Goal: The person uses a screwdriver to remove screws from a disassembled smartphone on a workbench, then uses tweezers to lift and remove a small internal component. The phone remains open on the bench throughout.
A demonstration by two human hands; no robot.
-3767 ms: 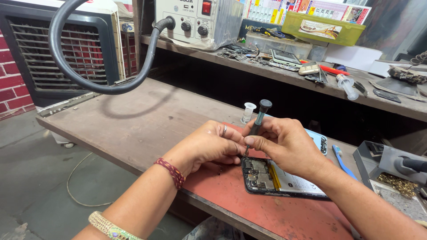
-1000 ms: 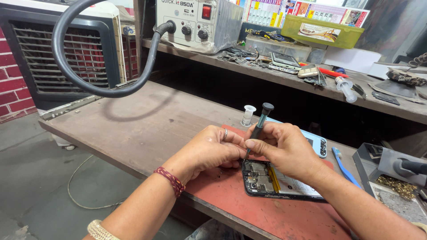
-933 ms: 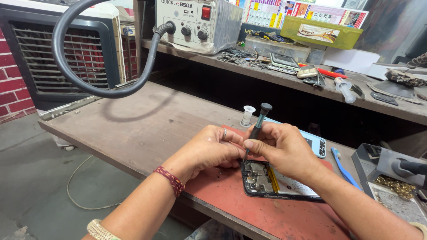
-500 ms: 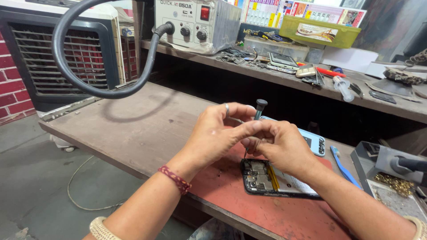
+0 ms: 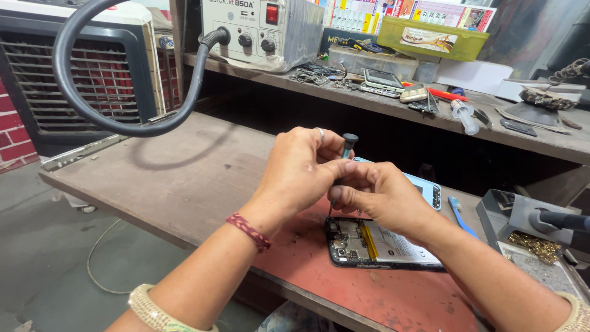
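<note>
At the far left a thick black hose (image 5: 117,123) loops over the wooden counter (image 5: 184,178) from the grey station (image 5: 264,27) on the shelf behind. Moving right, the left hand (image 5: 301,175), with a red thread at its wrist, is raised off the counter and closed, its fingertips pinched against the shaft of a slim dark screwdriver (image 5: 342,166). The right hand (image 5: 381,197) meets it there, fingers curled around the same shaft lower down. The tool stands nearly upright, its tip hidden behind the fingers, just over the upper left corner of the opened phone (image 5: 375,243), which lies flat on a red mat (image 5: 381,295) with board and battery exposed. Working this well seems to mean keeping the driver upright on the screw, pressing lightly, and letting one hand steady while the other turns. Further right lie a blue pry tool (image 5: 458,215) and a grey stand (image 5: 522,218).
</note>
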